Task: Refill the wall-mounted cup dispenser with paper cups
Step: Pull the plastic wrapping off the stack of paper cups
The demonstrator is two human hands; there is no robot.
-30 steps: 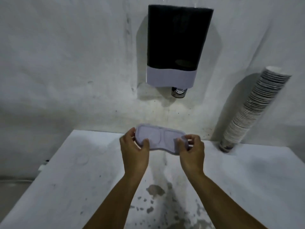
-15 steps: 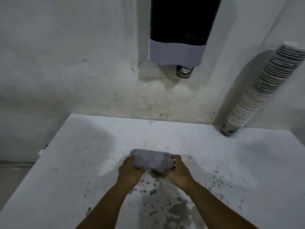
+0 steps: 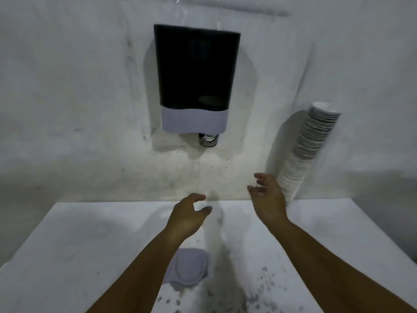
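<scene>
The lid (image 3: 190, 268), held a moment ago, now lies on the table (image 3: 67, 245) at lower centre, and both empty, loosely open hands, left hand (image 3: 187, 216) and right hand (image 3: 267, 199), rise toward the cups (image 3: 306, 150) leaning at right, leaving the dispenser (image 3: 195, 77) at upper centre ready for refilling.

A white table (image 3: 67, 256), stained with dark specks, stands against a grubby wall (image 3: 67, 98).
</scene>
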